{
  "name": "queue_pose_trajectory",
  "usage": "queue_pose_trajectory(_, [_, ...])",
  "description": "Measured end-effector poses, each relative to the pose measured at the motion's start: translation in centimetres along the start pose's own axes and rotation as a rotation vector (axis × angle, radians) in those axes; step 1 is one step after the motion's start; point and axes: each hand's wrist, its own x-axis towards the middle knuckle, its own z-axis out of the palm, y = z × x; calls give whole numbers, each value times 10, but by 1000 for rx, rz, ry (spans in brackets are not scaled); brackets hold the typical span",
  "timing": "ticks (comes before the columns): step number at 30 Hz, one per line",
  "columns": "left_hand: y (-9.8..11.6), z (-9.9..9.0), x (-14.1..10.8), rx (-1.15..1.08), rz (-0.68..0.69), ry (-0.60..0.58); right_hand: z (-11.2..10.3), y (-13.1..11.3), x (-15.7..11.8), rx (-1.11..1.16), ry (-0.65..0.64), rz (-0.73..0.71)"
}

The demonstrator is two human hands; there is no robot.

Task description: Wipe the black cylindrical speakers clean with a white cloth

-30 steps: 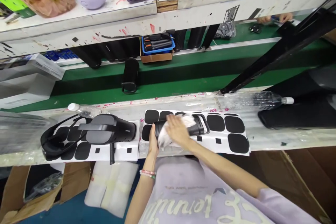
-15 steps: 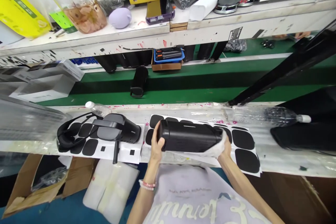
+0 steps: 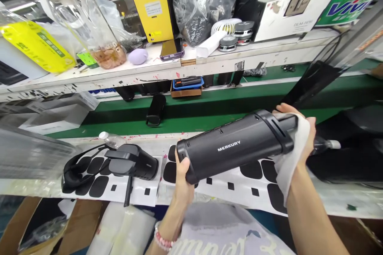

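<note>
A black portable speaker [image 3: 230, 157] with MERKURY lettering is held up over the bench, its right end higher than the left. My left hand [image 3: 183, 175] grips its left end, thumb on the near side. At the handle end, my right hand [image 3: 308, 139] holds a white cloth [image 3: 289, 167] against the speaker; some of its fingers are hidden behind the cloth. Beneath lies a white sheet [image 3: 215, 193] of black rounded-square stickers. To the left, a second black speaker [image 3: 142, 163] with a handle lies on another sticker sheet [image 3: 136, 193].
A plastic bottle [image 3: 112, 139] lies behind the left speaker. Farther back is a green conveyor belt [image 3: 128, 119] carrying another black speaker [image 3: 156, 109]. Above, a white shelf [image 3: 149, 69] holds a jug, a phone and bags. A black post [image 3: 311, 81] slants at right; an open carton [image 3: 83, 219] stands lower left.
The speaker has been raised and tilted, its right end going up and right, and turned so the lettering shows. My right hand moved up with the cloth. The view has shifted upward.
</note>
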Motion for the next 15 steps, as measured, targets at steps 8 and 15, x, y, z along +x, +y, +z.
queue_pose_trajectory(8, [-6, 17, -6, 37, 284, -81, 74, -36, -65, -547, 62, -568])
queue_pose_trajectory(15, [-2, 16, -10, 38, 322, -54, 84, -55, -47, -921, -352, -943])
